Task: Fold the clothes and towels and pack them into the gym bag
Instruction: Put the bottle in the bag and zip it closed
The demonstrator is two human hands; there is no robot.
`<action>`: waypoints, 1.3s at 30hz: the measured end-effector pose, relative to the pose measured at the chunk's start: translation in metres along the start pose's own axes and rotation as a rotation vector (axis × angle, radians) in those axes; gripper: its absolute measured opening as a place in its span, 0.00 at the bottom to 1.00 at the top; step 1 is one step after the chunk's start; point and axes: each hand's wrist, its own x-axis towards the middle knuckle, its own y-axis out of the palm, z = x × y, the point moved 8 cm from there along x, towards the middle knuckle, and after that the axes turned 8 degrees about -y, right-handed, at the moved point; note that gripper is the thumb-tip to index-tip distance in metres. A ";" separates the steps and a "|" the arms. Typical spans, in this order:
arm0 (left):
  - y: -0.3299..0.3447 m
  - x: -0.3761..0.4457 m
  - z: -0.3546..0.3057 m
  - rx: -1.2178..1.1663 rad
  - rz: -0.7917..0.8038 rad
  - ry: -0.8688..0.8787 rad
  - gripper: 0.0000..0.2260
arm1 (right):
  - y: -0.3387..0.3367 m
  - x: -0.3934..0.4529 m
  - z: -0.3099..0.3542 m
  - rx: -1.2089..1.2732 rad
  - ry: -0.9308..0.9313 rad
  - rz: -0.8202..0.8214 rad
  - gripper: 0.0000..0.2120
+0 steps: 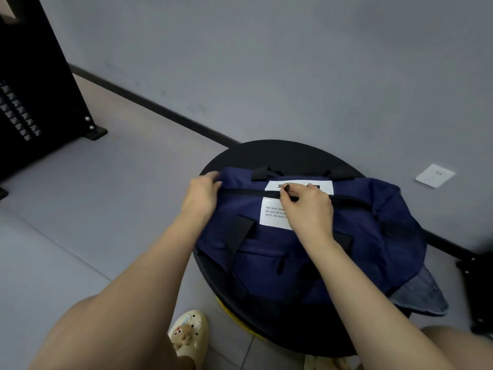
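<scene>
At frame centre the right hand (pixel 306 206) pinches the zipper pull (pixel 286 188) of the gym bag (pixel 266 263); the left hand (pixel 202 193) grips the bag's end. Best to keep that end taut and draw the pull straight along the track.

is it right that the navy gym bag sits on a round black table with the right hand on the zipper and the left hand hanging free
Not quite. The head view shows the left hand gripping the end of the navy gym bag, not hanging free. The round black table and the right hand on the zipper are correct.

A round black table (pixel 280 153) stands by a grey wall (pixel 266 62) bearing a white socket (pixel 434 175). A black studded frame (pixel 29 102) stands at far left. Cream clogs (pixel 190 333) rest on the grey floor (pixel 80 209).
</scene>
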 end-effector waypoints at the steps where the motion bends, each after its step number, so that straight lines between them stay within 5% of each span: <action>1: 0.007 -0.014 -0.028 0.026 0.042 0.186 0.16 | -0.001 0.000 0.000 -0.001 -0.005 0.007 0.12; 3: 0.035 -0.051 -0.070 0.130 0.217 0.489 0.23 | -0.004 0.000 0.000 0.010 -0.008 -0.008 0.11; 5: 0.060 -0.071 -0.083 0.272 0.303 0.602 0.27 | -0.007 -0.003 0.000 0.010 -0.016 -0.025 0.11; 21: 0.092 -0.072 -0.071 0.610 0.212 0.484 0.25 | -0.088 -0.024 -0.079 -0.019 0.057 -0.210 0.10; 27: 0.107 -0.134 -0.164 0.418 0.094 0.786 0.26 | -0.097 -0.032 -0.086 0.015 0.021 -0.211 0.11; 33: 0.148 -0.151 -0.174 0.526 0.194 0.785 0.34 | -0.114 -0.034 -0.116 0.039 0.118 -0.273 0.10; 39: 0.159 -0.151 -0.169 0.598 0.180 0.804 0.31 | -0.125 -0.048 -0.151 0.084 0.180 -0.273 0.08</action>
